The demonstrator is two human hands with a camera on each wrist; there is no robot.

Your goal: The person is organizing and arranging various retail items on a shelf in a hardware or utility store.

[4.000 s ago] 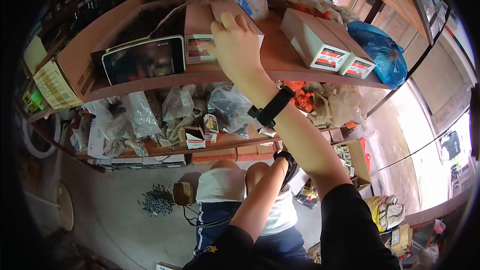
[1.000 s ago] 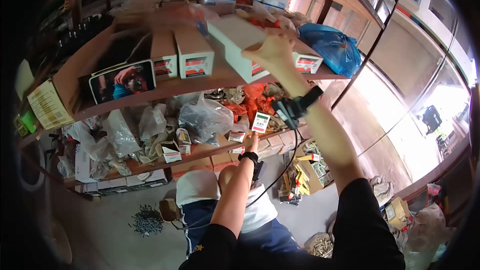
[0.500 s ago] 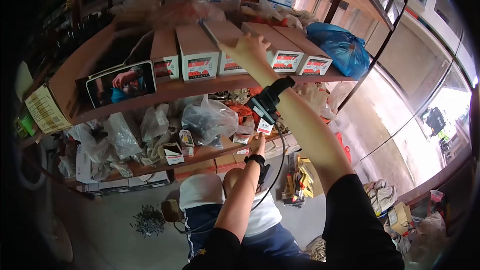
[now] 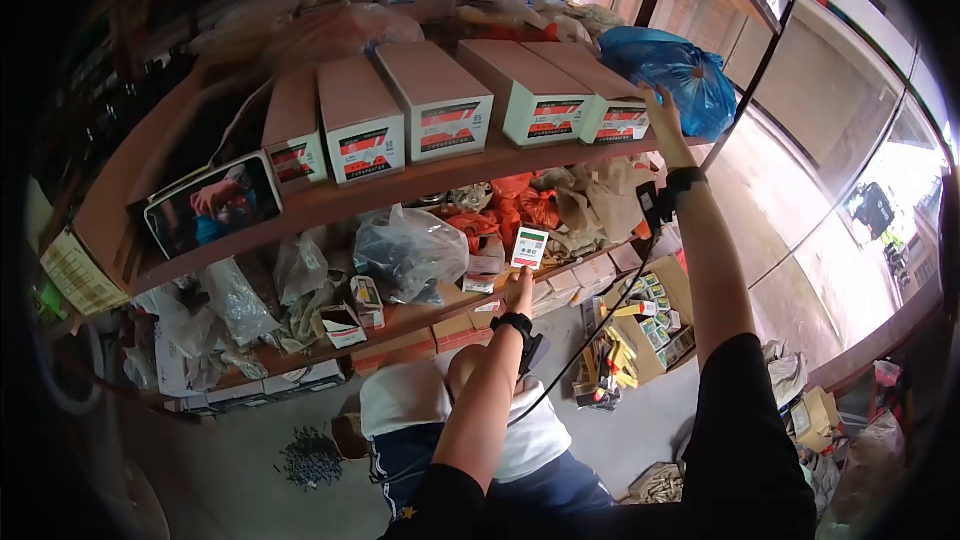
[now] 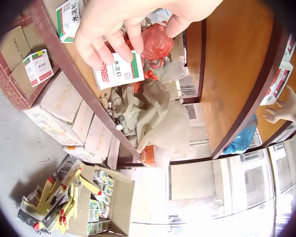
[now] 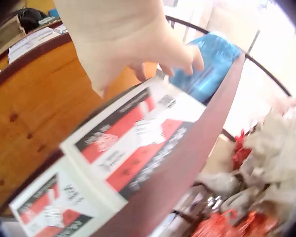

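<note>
Five long cartons with red-and-black labels stand side by side on the upper shelf (image 4: 400, 183), among them a wide middle carton (image 4: 440, 122). At the rightmost carton (image 4: 616, 122), my right hand (image 4: 664, 118) reaches with spread fingers, close to a blue plastic bag (image 4: 690, 75). In the right wrist view that hand (image 6: 133, 44) hangs above the carton (image 6: 138, 133), holding nothing. Lower down, my left hand (image 4: 518, 292) is at a small green-and-white box (image 4: 529, 248). The left wrist view has its relaxed fingers (image 5: 117, 42) over that box (image 5: 119, 71), thumb apart.
A phone (image 4: 214, 206) leans at the upper shelf's left. Clear plastic bags (image 4: 410, 252) and red bags (image 4: 515, 202) crowd the lower shelf. On the floor are yellow-handled tools (image 4: 612, 360), an open carton of small boxes (image 4: 672, 335) and dark nails (image 4: 310, 458).
My right hand has moved from the left cartons, past the middle ones, to the right end. Cartons have shifted into a row of five. My left hand has come up to the small box.
</note>
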